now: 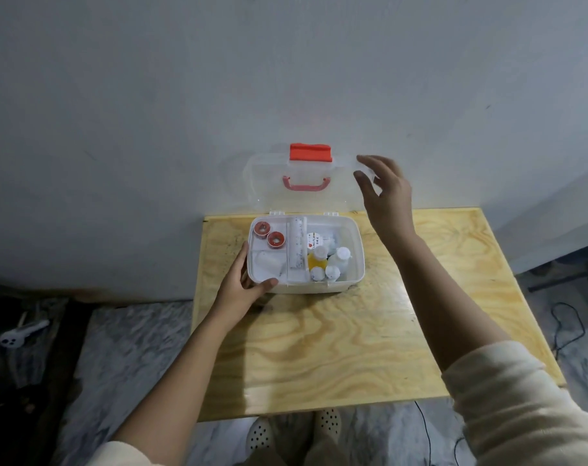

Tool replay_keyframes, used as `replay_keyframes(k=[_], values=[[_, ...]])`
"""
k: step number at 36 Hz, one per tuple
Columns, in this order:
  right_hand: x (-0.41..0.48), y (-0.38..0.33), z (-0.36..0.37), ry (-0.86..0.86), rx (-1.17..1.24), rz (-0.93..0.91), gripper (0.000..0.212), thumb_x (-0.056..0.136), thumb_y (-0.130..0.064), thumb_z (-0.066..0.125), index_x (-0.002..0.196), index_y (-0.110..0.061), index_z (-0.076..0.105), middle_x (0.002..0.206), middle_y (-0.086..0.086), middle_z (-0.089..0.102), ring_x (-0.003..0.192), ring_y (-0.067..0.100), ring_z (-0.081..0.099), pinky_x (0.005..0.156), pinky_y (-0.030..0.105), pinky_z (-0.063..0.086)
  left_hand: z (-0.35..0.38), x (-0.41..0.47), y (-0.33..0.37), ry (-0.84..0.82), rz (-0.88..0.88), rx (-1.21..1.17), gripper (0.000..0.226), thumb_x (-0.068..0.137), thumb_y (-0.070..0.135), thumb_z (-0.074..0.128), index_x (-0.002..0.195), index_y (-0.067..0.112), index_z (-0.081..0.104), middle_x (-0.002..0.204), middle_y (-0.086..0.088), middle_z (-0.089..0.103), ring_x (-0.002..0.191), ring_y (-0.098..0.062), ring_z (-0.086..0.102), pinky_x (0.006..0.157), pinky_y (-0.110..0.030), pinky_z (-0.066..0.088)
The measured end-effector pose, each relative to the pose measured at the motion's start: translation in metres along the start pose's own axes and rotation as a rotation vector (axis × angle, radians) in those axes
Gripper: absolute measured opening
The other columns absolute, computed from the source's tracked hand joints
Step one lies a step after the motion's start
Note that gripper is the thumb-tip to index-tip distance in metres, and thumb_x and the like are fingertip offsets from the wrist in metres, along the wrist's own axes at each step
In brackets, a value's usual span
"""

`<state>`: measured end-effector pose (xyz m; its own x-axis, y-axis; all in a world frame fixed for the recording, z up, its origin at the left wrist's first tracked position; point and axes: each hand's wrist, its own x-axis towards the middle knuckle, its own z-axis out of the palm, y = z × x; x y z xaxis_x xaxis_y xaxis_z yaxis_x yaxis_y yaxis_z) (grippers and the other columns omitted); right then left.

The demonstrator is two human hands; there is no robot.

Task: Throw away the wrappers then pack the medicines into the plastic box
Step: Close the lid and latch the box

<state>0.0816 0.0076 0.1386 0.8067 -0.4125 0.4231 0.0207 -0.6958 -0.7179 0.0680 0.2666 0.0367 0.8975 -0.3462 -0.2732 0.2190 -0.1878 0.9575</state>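
Gripping plastic box (319, 286) corner, left hand (242, 284).

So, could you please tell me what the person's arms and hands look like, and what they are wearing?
Both hands, left and right, are bare: no gloves, rings or watch visible. Cream sleeves, left and right, are pushed up, leaving the forearms uncovered.

- One head-worn wide-angle camera looks forward and steeply down from above the near edge of the plywood table (319, 348).
- It faces the grey wall (286, 79) behind, near enough that both forearms fill the lower frame.
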Motion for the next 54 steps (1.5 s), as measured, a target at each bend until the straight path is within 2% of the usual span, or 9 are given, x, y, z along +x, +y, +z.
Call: replay_keyframes(k=[6,12,15,19,32,37,42,47,54], values=[[-0.047,0.005,-0.010,0.040,0.020,-0.068,0.023,0.087,-0.013,0.063,0.109,-0.010,0.065,0.114,0.011,0.059,0.104,0.013,0.055,0.087,0.028,0.049,0.002,-0.003,-0.002,0.029,0.023,-0.016,0.085,0.078,0.011,0.076,0.149,0.023,0.031,0.145,0.009,0.046,0.131,-0.005,0.043,0.107,-0.025,0.040],[-0.095,0.017,-0.013,0.031,-0.016,-0.103,0.025,0.083,-0.005,0.066,0.107,-0.005,0.063,0.116,0.014,0.057,0.110,0.011,0.050,0.091,0.032,0.049,0.005,-0.004,-0.004,0.054,0.028,-0.020,0.081,0.079,0.006,0.074,0.146,0.025,0.034,0.136,0.013,0.051,0.120,0.004,0.050,0.100,-0.018,0.044],[-0.112,0.022,-0.010,0.020,-0.031,-0.087,0.026,0.082,-0.003,0.067,0.107,-0.005,0.062,0.117,0.015,0.056,0.112,0.006,0.046,0.095,0.019,0.043,0.004,-0.003,-0.006,0.045,0.024,-0.012,0.082,0.079,0.009,0.075,0.148,0.022,0.033,0.141,0.006,0.050,0.127,-0.007,0.049,0.103,-0.021,0.044],[-0.127,0.026,-0.006,0.014,-0.023,-0.040,0.028,0.082,-0.004,0.067,0.109,-0.005,0.061,0.119,0.013,0.055,0.114,0.006,0.044,0.099,0.007,0.034,0.007,-0.003,-0.007,0.053,0.039,-0.030,0.074,0.080,0.006,0.073,0.145,0.016,0.037,0.138,-0.001,0.055,0.125,-0.009,0.052,0.091,-0.009,0.046],[-0.141,0.044,0.007,-0.058,-0.052,0.039,0.032,0.081,-0.006,0.068,0.111,-0.004,0.057,0.117,0.015,0.052,0.110,0.006,0.043,0.095,0.004,0.034,0.010,-0.002,-0.009,0.057,0.097,-0.071,0.080,0.079,0.001,0.073,0.147,0.016,0.033,0.141,-0.001,0.052,0.128,-0.010,0.050,0.102,-0.019,0.044],[-0.140,0.045,0.007,-0.078,-0.060,0.048,0.035,0.079,-0.006,0.070,0.111,-0.004,0.058,0.117,0.015,0.052,0.110,0.011,0.045,0.094,0.018,0.040,0.006,0.000,-0.013,0.030,0.106,-0.036,0.086,0.076,0.006,0.078,0.148,0.020,0.032,0.144,0.001,0.048,0.132,-0.012,0.047,0.109,-0.035,0.041],[-0.140,0.040,0.007,-0.112,-0.069,0.031,0.031,0.082,-0.013,0.069,0.112,-0.010,0.061,0.120,0.013,0.052,0.115,0.013,0.043,0.093,0.018,0.038,0.005,-0.001,-0.007,-0.053,0.108,-0.044,0.097,0.067,0.016,0.085,0.147,0.024,0.030,0.142,0.006,0.049,0.130,-0.007,0.048,0.110,-0.038,0.041],[-0.134,0.030,0.016,-0.209,-0.073,-0.058,0.027,0.089,-0.029,0.056,0.112,-0.019,0.064,0.125,0.009,0.056,0.121,0.019,0.045,0.097,0.034,0.042,0.007,0.000,-0.004,-0.042,0.087,-0.026,0.094,0.069,0.048,0.078,0.147,0.031,0.027,0.145,0.009,0.046,0.133,-0.008,0.044,0.113,-0.041,0.036],[-0.134,0.028,0.022,-0.238,-0.007,-0.085,0.024,0.089,-0.033,0.053,0.098,-0.019,0.071,0.118,0.008,0.062,0.123,0.022,0.049,0.112,0.045,0.027,0.013,0.004,0.000,0.033,0.097,0.031,0.078,0.086,0.033,0.067,0.150,0.031,0.021,0.140,0.019,0.042,0.125,0.003,0.043,0.101,-0.018,0.035]])
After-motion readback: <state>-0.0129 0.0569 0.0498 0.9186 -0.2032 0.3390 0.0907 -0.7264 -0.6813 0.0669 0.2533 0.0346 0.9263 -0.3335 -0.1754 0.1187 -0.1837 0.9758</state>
